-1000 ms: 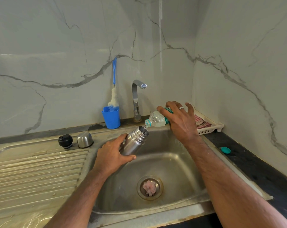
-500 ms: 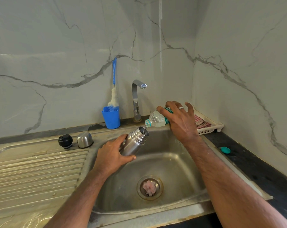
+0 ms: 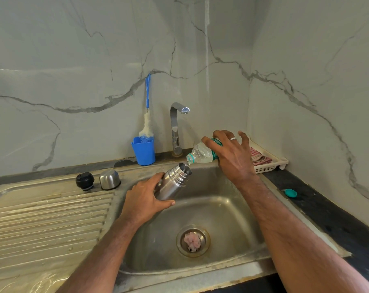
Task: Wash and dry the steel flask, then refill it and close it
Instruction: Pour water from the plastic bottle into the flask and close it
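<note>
I was at the refill step. My left hand [image 3: 144, 200] held the flask [image 3: 173, 182] over the sink [image 3: 217, 210], fingers wrapped round its lower body, mouth tilted toward one o'clock. My right hand [image 3: 234, 154] gripped the plastic bottle [image 3: 201, 154], tipped so a thin stream ran into the flask mouth. Next, I judged, came levelling the bottle, then fetching the black stopper [image 3: 84, 181] and steel cap [image 3: 109, 179] from the counter at ten o'clock.

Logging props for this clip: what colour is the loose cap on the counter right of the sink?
Teal cap, clearest in the head view.
</note>
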{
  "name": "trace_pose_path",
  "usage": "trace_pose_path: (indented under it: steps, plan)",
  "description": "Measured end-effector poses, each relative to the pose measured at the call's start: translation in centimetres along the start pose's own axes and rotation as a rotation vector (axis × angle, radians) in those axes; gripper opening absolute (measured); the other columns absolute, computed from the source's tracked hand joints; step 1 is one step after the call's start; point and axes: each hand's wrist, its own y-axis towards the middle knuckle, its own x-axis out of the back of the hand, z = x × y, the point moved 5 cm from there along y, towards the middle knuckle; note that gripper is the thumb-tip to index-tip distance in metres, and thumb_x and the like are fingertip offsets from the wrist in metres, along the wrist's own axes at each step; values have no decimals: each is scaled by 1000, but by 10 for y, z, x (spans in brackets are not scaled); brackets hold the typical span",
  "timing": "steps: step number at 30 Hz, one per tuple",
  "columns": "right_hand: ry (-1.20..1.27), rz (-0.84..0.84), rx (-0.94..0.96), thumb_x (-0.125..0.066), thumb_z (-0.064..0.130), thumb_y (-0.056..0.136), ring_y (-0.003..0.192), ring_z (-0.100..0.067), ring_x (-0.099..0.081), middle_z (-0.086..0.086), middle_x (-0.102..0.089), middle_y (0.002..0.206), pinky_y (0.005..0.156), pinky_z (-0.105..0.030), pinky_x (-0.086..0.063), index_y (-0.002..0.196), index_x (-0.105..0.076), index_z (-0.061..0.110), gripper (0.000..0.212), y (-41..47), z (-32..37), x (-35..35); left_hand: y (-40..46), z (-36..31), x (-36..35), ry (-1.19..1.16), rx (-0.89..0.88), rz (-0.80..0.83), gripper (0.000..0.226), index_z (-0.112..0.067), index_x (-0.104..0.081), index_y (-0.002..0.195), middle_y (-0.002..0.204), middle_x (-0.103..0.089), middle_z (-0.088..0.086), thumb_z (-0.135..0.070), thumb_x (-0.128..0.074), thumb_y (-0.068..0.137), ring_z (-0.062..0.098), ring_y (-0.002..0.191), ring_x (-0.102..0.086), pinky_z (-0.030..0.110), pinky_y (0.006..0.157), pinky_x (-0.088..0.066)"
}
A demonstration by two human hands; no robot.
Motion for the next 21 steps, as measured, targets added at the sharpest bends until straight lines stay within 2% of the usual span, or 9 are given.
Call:
trace_pose_path:
  steps: [21]
  plan:
    - [-9, -17, 3, -88, -6, 55, 125, -33, -56, -5, -54, 128, 103, -66, -37, 133, -45, 36, 98, -1, 0, 1, 1, 1, -1, -15, 1, 3, 96, -31, -45, 147, 135, -64, -2, -61, -86, 66, 18, 113, -63, 46, 99, -54]
